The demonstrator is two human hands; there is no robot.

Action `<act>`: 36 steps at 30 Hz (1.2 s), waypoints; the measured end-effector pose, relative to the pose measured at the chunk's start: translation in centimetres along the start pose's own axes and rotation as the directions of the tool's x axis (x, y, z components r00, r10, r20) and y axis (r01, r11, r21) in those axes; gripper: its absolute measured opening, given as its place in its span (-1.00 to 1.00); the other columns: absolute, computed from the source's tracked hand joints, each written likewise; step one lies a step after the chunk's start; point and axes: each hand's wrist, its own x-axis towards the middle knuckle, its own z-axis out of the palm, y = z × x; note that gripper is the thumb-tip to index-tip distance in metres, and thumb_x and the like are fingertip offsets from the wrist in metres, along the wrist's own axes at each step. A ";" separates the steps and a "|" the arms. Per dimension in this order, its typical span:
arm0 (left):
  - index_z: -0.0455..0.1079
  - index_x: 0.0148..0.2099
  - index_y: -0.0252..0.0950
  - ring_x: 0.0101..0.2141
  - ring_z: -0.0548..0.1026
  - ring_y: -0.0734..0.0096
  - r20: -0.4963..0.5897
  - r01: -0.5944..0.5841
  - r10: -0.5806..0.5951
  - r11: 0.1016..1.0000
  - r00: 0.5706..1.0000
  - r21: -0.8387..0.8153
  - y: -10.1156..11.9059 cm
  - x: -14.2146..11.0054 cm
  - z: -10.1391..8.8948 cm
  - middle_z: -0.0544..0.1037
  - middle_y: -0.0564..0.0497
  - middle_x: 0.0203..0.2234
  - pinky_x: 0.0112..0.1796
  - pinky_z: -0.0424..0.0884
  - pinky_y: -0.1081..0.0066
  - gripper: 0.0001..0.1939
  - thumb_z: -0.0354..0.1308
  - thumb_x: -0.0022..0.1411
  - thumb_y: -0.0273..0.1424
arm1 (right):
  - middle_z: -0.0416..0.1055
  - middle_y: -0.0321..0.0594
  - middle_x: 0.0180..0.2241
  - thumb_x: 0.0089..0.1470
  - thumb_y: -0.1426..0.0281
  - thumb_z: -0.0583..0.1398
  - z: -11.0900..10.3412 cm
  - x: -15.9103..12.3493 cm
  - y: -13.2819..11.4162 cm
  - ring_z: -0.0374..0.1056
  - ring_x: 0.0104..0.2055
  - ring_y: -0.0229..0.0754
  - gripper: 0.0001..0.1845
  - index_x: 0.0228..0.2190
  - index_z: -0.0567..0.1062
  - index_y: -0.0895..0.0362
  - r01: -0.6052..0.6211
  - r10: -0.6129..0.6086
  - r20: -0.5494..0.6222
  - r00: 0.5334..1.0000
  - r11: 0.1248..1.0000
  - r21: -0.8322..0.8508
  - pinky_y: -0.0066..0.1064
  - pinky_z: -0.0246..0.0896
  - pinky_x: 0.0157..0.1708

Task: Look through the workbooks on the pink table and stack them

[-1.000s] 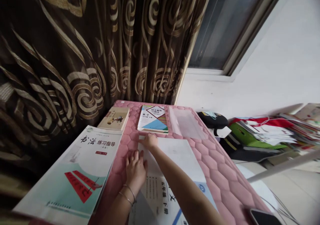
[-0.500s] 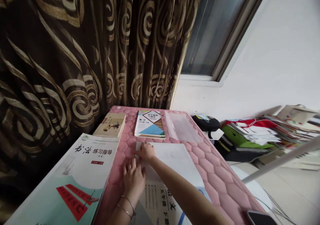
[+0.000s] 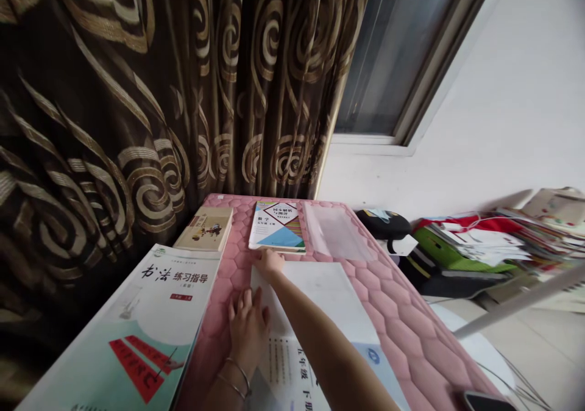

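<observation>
My left hand (image 3: pixel 248 335) lies flat, fingers spread, on one white-covered workbook (image 3: pixel 320 295) atop a pink quilted mat (image 3: pixel 402 338); my right hand's (image 3: pixel 269 262) fingers sit together at its top edge, any pinch unclear.

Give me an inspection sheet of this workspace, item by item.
Surface: pink quilted mat.
Job's things: white sheet lying over a printed booklet.
Clutter: calligraphy practice guide, maths workbook, small book and clear plastic sleeve on the mat; phone at its near corner.
Hands: left hand flat at the sheet's left edge; right hand at its top edge.
Cables: thin wires, lower right.
Surroundings: patterned curtain, window, stacked papers.
</observation>
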 end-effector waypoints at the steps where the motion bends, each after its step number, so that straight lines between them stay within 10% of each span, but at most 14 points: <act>1: 0.28 0.25 -0.22 0.13 0.34 0.12 -0.001 0.004 -0.004 1.000 1.000 -0.003 0.0 0.0 0.0 0.38 -0.18 0.16 0.15 0.13 0.07 -0.54 -0.09 0.35 -0.33 | 0.55 -0.01 -0.17 0.11 0.09 0.17 0.1 -0.4 0.0 0.44 -0.08 0.01 -0.61 -0.21 0.57 0.11 0.006 -0.006 -0.010 1.000 1.000 -0.004 -0.29 0.14 -0.11; 12: 0.37 0.19 -0.23 0.12 0.34 0.06 0.044 0.032 -0.032 0.999 0.999 -0.001 0.4 0.3 -0.5 0.37 -0.20 0.16 0.13 0.14 0.05 -0.57 -0.06 0.33 -0.33 | 0.56 -0.16 -0.24 -0.21 0.05 0.38 -0.3 -3.3 1.3 0.45 -0.15 -0.04 -0.57 -0.35 0.57 0.09 0.112 -0.111 0.130 0.985 0.994 -0.006 -0.33 0.14 -0.14; 19: 0.30 0.24 -0.20 0.09 0.35 0.12 -0.031 0.000 0.000 1.000 1.000 0.022 0.1 -0.1 0.0 0.41 -0.16 0.11 0.13 0.15 0.10 -0.55 -0.08 0.34 -0.33 | 0.56 -0.10 -0.20 0.12 0.05 0.15 -0.3 0.0 0.2 0.45 -0.14 -0.03 -0.59 -0.18 0.54 0.08 0.035 -0.034 0.022 0.999 0.999 -0.010 -0.27 0.16 -0.12; 25: 0.34 0.20 -0.24 0.09 0.35 0.10 -0.010 0.006 -0.006 1.000 1.000 0.026 0.1 0.0 -0.4 0.39 -0.18 0.14 0.14 0.13 0.08 -0.56 -0.05 0.33 -0.32 | 0.34 0.08 0.09 0.19 0.22 0.11 0.1 -3.4 0.6 0.23 0.13 0.02 -0.56 0.03 0.41 0.18 0.158 -0.158 -0.012 0.987 0.987 0.007 -0.18 0.11 0.04; 31: 0.33 0.21 -0.26 0.08 0.37 0.12 0.000 -0.027 0.027 0.998 1.000 0.057 0.4 0.2 -0.9 0.39 -0.19 0.14 0.11 0.16 0.09 -0.55 -0.09 0.34 -0.32 | 0.17 0.02 0.25 0.23 0.21 0.07 -1.4 -10.6 9.2 0.00 0.31 -0.08 -0.43 0.17 0.30 0.26 0.441 -0.443 0.053 0.895 0.896 0.045 -0.29 -0.09 0.26; 36: 0.28 0.24 -0.28 0.11 0.35 0.10 0.019 -0.017 0.015 0.995 1.000 0.102 0.8 0.2 -1.3 0.37 -0.22 0.16 0.14 0.13 -0.01 -0.53 -0.14 0.35 -0.35 | 0.03 0.07 0.30 0.29 0.22 -0.06 -4.4 -14.5 18.2 -0.06 0.35 0.02 -0.41 0.24 0.20 0.25 0.155 -0.151 0.043 0.988 0.983 -0.096 -0.07 -0.15 0.29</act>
